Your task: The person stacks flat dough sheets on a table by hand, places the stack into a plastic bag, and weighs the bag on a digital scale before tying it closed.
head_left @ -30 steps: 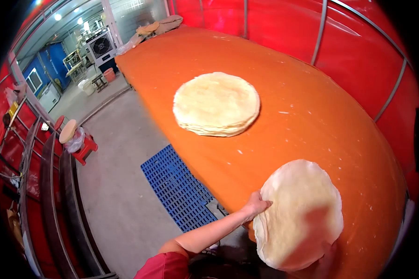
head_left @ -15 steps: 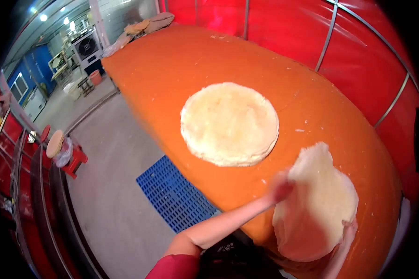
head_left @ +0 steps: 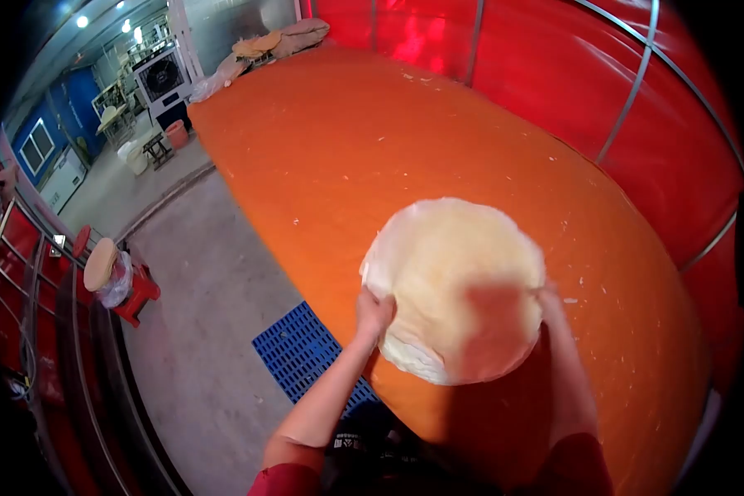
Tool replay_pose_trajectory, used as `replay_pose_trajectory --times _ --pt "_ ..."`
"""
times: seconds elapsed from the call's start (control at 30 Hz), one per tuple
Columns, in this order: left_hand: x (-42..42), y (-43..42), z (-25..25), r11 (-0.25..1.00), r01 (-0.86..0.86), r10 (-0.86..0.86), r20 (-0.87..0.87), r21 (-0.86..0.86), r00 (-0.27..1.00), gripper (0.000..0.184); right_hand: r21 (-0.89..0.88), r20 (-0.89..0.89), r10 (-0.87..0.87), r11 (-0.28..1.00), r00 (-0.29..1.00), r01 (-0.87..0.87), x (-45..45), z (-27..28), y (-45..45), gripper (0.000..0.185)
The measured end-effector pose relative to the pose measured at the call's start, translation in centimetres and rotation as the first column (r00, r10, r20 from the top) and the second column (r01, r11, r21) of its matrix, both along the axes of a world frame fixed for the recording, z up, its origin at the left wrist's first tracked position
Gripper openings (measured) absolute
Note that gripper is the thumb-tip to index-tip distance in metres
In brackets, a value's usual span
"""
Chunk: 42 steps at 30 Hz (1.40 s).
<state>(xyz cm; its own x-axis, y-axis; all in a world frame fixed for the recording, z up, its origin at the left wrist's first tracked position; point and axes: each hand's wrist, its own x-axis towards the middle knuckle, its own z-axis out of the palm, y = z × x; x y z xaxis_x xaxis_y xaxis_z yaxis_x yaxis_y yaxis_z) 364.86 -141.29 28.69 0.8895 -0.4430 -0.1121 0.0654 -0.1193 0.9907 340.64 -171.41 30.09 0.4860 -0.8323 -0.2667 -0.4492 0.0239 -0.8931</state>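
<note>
A round, pale, thin flatbread (head_left: 446, 256) is spread between my hands above the orange table (head_left: 322, 165). My left hand (head_left: 375, 312) grips its left edge, the fingers hidden partly under it. On the right edge, my right hand (head_left: 547, 299) holds the sheet, slightly blurred. A reddish shadow falls across the lower right of the bread. Near the lower left edge, a whitish fold shows. Whether the stack lies beneath the bread is hidden.
Cloths and plastic (head_left: 277, 43) lie at the table's far end. On the floor are a blue grid mat (head_left: 298, 347) and a red stool (head_left: 140, 293). A red sheet wall (head_left: 537, 74) with metal bars runs along the right.
The bread in my hands has moved left and up from the table's near right, over where the stack was seen. My right hand has come up with it, and the stack is no longer visible separately.
</note>
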Motion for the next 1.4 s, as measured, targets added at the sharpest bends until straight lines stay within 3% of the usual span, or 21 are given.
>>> replay_pose_trajectory --times 0.07,0.1,0.17,0.23,0.27,0.33,0.4,0.43,0.47,0.57,0.7,0.77,0.83,0.9,1.0,1.07,1.1,1.2,1.3,1.37,1.4 --pt "-0.5 1.6 1.9 0.941 0.024 -0.109 0.236 0.337 0.966 0.038 -0.003 0.060 -0.015 1.000 0.998 0.015 1.9 1.0 1.6 0.049" --pt "0.2 2.2 3.9 0.876 0.148 -0.219 0.104 0.459 0.970 0.053 0.086 0.064 -0.009 0.996 0.998 0.003 1.7 2.2 1.5 0.049" --pt "2.1 3.0 6.3 0.906 0.019 -0.169 0.322 0.422 0.931 0.065 0.171 -0.031 0.004 0.985 1.000 0.001 0.9 4.3 1.3 0.055" --pt "4.6 2.4 8.0 0.848 -0.098 -0.197 0.480 0.521 0.855 0.080 0.192 0.217 -0.199 0.968 0.956 0.158 0.6 6.3 3.1 0.058" --pt "5.9 1.3 5.9 0.921 0.066 -0.204 0.332 0.383 0.921 0.077 0.216 0.335 -0.303 0.946 0.892 0.240 0.4 6.5 4.2 0.060" --pt "8.7 -1.8 0.5 0.947 0.321 -0.321 0.021 0.008 0.947 0.070 0.485 0.492 -0.280 0.875 0.825 0.008 0.0 3.9 5.5 0.062" --pt "9.4 -2.4 -0.2 0.892 0.448 -0.453 0.114 0.064 0.884 0.065 0.057 0.001 -0.346 0.937 0.938 0.346 0.8 1.7 6.7 0.060" --pt "9.2 -2.6 -1.7 0.895 0.446 -0.438 0.190 -0.001 0.879 0.061 0.120 0.014 -0.365 0.925 0.931 0.361 1.3 2.6 7.0 0.060" --pt "9.3 -2.3 -1.2 0.911 0.378 -0.411 0.444 0.165 0.797 0.059 0.187 0.034 -0.383 0.910 0.923 0.371 1.8 3.6 7.3 0.060" --pt "10.2 -2.3 -2.2 0.888 0.402 -0.420 -0.038 -0.221 0.907 0.059 0.188 0.075 -0.410 0.901 0.909 0.391 2.1 3.3 7.1 0.061" --pt "14.3 -3.5 2.3 0.756 0.631 -0.611 -0.530 -0.173 0.588 0.064 0.121 0.132 -0.285 0.955 0.949 0.269 1.0 1.9 5.5 0.068" --pt "16.8 -5.0 5.9 0.513 0.829 -0.676 -0.699 -0.221 0.233 0.056 0.075 0.074 -0.263 0.963 0.962 0.258 1.7 2.8 5.1 0.071" --pt "17.2 -5.6 6.3 0.408 0.863 -0.714 -0.693 -0.298 0.098 0.056 -0.011 -0.050 -0.253 0.968 0.966 0.252 3.6 6.0 5.5 0.076" --pt "16.0 -5.1 4.9 0.461 0.806 -0.806 -0.556 -0.370 0.205 0.064 -0.515 -0.242 -0.325 0.841 0.914 0.163 5.1 7.9 7.9 0.076" --pt "15.2 -4.1 6.5 0.551 0.716 -0.752 -0.627 -0.429 0.203 0.056 -0.590 -0.343 -0.164 0.804 0.925 -0.076 11.4 14.0 14.9 0.076" --pt "14.3 -3.7 5.0 0.580 0.622 -0.752 -0.639 -0.526 0.161 0.053 -0.381 0.177 0.137 0.923 0.975 -0.061 16.9 14.2 20.9 0.075" --pt "14.0 -3.4 4.4 0.592 0.575 -0.750 -0.647 -0.564 0.138 0.052 -0.442 -0.042 0.209 0.873 0.977 -0.206 17.1 13.2 22.8 0.076" --pt "14.6 -3.2 7.5 0.668 0.371 -0.546 -0.764 -0.645 -0.344 0.059 -0.372 -0.647 0.297 0.681 0.702 -0.631 16.4 8.9 28.3 0.080" --pt "14.9 -1.7 1.6 0.422 0.741 -0.831 -0.549 -0.522 0.087 0.057 -0.559 -0.604 0.145 0.623 0.783 -0.547 16.3 9.6 28.2 0.078" --pt "14.8 -1.7 2.1 0.233 0.909 -0.972 -0.116 -0.345 0.205 0.052 -0.652 -0.663 0.005 0.488 0.749 -0.581 15.8 9.9 28.8 0.062" --pt "14.7 -1.7 2.7 0.248 0.911 -0.966 -0.154 -0.331 0.207 0.052 -0.709 -0.655 -0.102 0.424 0.749 -0.563 15.5 9.4 29.4 0.055"
